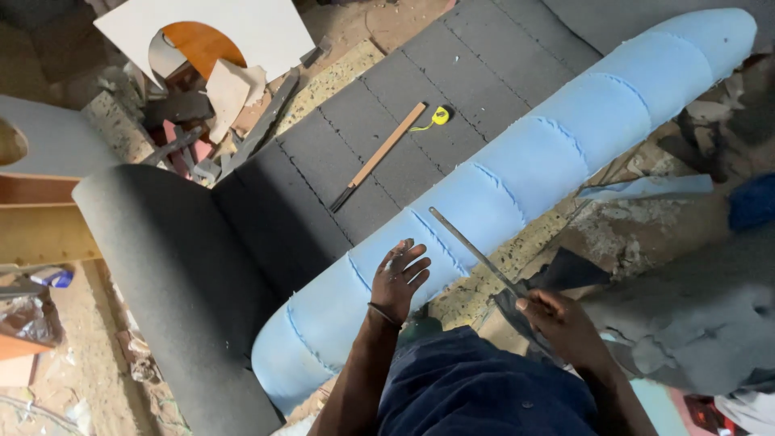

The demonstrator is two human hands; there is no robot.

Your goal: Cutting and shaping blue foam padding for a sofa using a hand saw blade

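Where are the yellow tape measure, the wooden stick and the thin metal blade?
Yellow tape measure (439, 116): head view, on its round case.
Wooden stick (379, 155): head view, mid-length of the shaft.
Thin metal blade (464, 242): head view, middle of the strip, above the right hand (565, 327).

We cannot see the blade's (472, 250) lower end, covered by the right hand (565, 323). The blue foam roll (517, 178) hides the left hand's (397, 278) palm.

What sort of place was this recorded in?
Probably an upholstery or furniture workshop. A long light-blue segmented foam roll lies along a dark grey quilted fabric seat panel, a yellow tape measure rests on that panel, and white cut board offcuts litter the floor.
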